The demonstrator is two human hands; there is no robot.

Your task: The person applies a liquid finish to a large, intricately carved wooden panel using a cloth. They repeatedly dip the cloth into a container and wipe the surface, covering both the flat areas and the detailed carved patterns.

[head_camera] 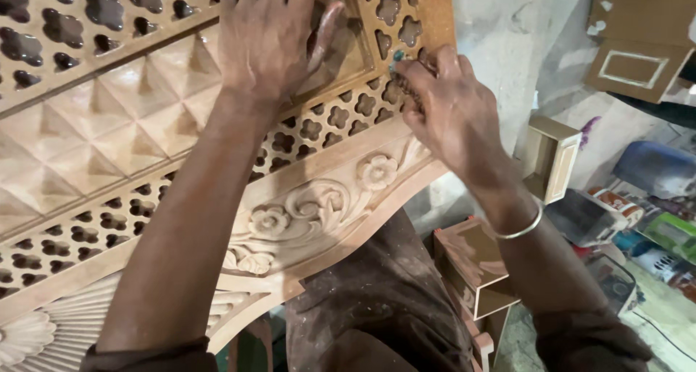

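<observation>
A large carved wooden panel [101, 147] fills the left and middle of the head view, with pierced lattice bands, pyramid-shaped blocks and a border of carved flowers [319, 205]. My left hand [272, 35] lies flat on the panel near its top, fingers spread over a framed recess. My right hand [442, 107] is pinched at the lattice edge, fingertips closed on a small tool with a bluish-green tip [398, 56] pressed into the cut-out pattern. A metal bangle [520, 229] circles my right wrist.
A small open wooden box frame [551, 158] stands to the right, and stepped wooden pieces [471, 263] sit below it. Cardboard with a framed cut-out [634, 64] leans at the top right. Coloured packets and clutter [652, 234] lie on the floor.
</observation>
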